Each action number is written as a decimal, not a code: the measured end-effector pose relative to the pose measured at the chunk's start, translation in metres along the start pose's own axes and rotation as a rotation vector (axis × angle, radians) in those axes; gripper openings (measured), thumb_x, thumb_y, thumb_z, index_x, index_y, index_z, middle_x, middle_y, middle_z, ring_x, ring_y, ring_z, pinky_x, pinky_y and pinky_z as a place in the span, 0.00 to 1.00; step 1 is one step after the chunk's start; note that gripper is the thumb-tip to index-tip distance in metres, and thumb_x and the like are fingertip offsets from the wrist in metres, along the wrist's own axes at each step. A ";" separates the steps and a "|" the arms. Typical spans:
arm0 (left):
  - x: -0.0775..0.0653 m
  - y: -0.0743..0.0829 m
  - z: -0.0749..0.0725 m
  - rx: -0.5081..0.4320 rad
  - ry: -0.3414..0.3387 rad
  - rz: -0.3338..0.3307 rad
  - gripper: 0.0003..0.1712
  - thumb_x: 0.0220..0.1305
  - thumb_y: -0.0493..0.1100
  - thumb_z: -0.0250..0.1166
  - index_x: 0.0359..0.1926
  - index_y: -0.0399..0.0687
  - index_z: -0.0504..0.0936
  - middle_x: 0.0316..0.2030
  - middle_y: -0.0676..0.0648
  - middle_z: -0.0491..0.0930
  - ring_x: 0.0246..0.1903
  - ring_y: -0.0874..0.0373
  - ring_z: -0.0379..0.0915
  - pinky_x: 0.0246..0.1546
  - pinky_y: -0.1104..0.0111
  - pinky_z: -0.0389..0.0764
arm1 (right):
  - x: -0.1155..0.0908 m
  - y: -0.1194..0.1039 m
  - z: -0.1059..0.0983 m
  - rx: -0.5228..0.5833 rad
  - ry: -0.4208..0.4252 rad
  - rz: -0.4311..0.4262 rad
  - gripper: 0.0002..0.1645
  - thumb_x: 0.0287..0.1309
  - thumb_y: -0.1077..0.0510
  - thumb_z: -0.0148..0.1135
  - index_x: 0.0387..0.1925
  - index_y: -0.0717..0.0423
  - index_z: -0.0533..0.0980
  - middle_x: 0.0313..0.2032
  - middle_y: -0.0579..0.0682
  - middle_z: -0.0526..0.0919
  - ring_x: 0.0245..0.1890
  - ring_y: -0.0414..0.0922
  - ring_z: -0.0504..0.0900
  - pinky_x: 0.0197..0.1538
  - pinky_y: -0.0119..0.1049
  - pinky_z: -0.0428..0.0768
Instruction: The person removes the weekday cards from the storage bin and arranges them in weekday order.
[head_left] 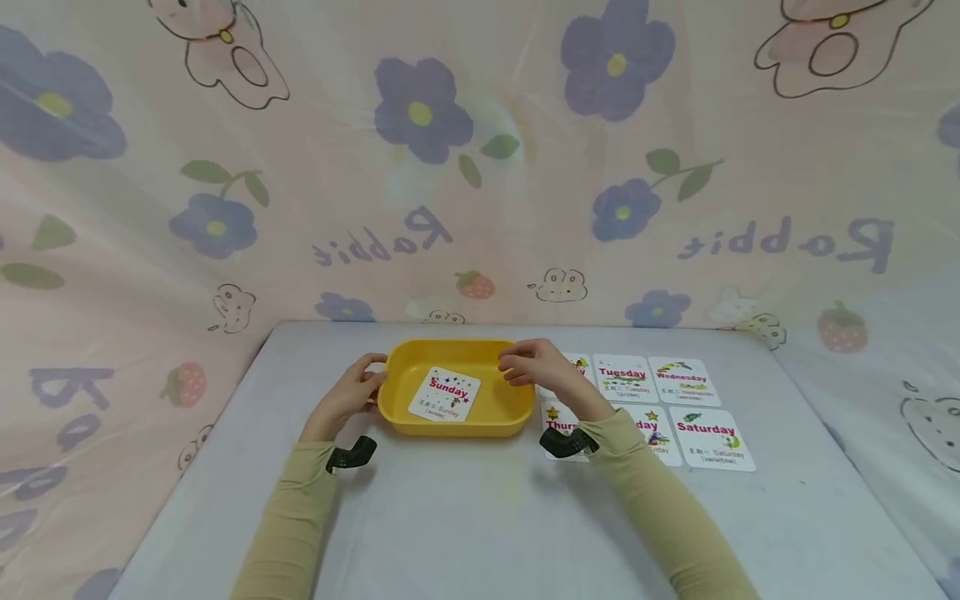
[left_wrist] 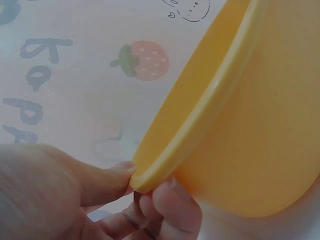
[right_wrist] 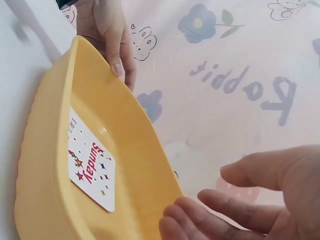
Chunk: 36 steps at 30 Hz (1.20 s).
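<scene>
A yellow plastic tray (head_left: 497, 410) sits on the table with one Sunday card (head_left: 446, 394) lying face up inside. At its left end my left hand (head_left: 348, 398) pinches the rim; the left wrist view shows the thumb on one side of the rim and fingers (left_wrist: 177, 202) on the other. My right hand (head_left: 546, 367) is over the tray's right end. In the right wrist view its fingers (right_wrist: 190, 212) are loosely bent beside the rim, thumb apart, gripping nothing; whether the fingertips touch the rim I cannot tell.
Right of the tray, several weekday cards lie in two rows, among them Tuesday (head_left: 625, 377), Wednesday (head_left: 684, 381) and Saturday (head_left: 712, 439). The right hand and sleeve partly cover the Thursday card (head_left: 558, 417) and others. A patterned curtain (head_left: 480, 208) hangs behind the white table (head_left: 450, 517).
</scene>
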<state>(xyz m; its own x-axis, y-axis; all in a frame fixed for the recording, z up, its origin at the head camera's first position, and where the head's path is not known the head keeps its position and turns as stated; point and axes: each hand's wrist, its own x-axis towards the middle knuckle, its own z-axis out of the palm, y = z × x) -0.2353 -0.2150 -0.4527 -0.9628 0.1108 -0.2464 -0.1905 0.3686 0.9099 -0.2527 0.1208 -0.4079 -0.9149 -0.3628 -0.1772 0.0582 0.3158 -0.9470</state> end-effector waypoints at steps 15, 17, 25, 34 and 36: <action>0.000 0.001 0.000 0.001 -0.001 -0.014 0.22 0.75 0.41 0.48 0.67 0.48 0.60 0.37 0.37 0.73 0.28 0.53 0.72 0.27 0.66 0.78 | 0.036 -0.001 0.014 0.073 -0.081 0.136 0.25 0.65 0.59 0.55 0.56 0.76 0.69 0.51 0.70 0.76 0.50 0.61 0.78 0.50 0.45 0.78; 0.000 0.001 0.000 0.003 -0.003 -0.016 0.22 0.75 0.41 0.48 0.67 0.48 0.60 0.37 0.37 0.73 0.28 0.53 0.72 0.27 0.66 0.78 | 0.038 -0.001 0.015 0.047 -0.082 0.142 0.25 0.65 0.58 0.56 0.55 0.75 0.69 0.50 0.69 0.76 0.49 0.61 0.79 0.51 0.46 0.78; 0.000 0.001 0.000 0.010 -0.004 -0.013 0.22 0.75 0.41 0.48 0.67 0.48 0.60 0.36 0.40 0.74 0.27 0.53 0.72 0.27 0.66 0.78 | 0.048 0.002 0.023 -0.106 -0.073 0.198 0.24 0.63 0.53 0.59 0.49 0.72 0.74 0.41 0.64 0.81 0.40 0.56 0.83 0.44 0.41 0.81; -0.001 0.001 0.000 0.005 -0.009 -0.006 0.22 0.75 0.41 0.48 0.67 0.48 0.60 0.34 0.40 0.74 0.26 0.54 0.71 0.26 0.67 0.77 | 0.049 -0.003 0.033 -0.140 -0.064 0.241 0.23 0.64 0.53 0.58 0.47 0.73 0.74 0.42 0.66 0.80 0.43 0.59 0.82 0.47 0.45 0.80; -0.001 0.001 0.000 0.003 -0.008 -0.008 0.22 0.75 0.40 0.48 0.67 0.48 0.60 0.34 0.39 0.74 0.26 0.54 0.71 0.26 0.67 0.77 | 0.050 -0.002 0.034 -0.130 -0.057 0.243 0.23 0.63 0.53 0.58 0.46 0.73 0.74 0.41 0.66 0.80 0.42 0.58 0.82 0.47 0.45 0.80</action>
<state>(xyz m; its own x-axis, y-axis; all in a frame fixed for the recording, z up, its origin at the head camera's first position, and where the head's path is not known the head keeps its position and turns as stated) -0.2350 -0.2145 -0.4513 -0.9596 0.1155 -0.2567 -0.1978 0.3720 0.9069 -0.2848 0.0721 -0.4243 -0.8562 -0.3097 -0.4135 0.2187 0.5078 -0.8332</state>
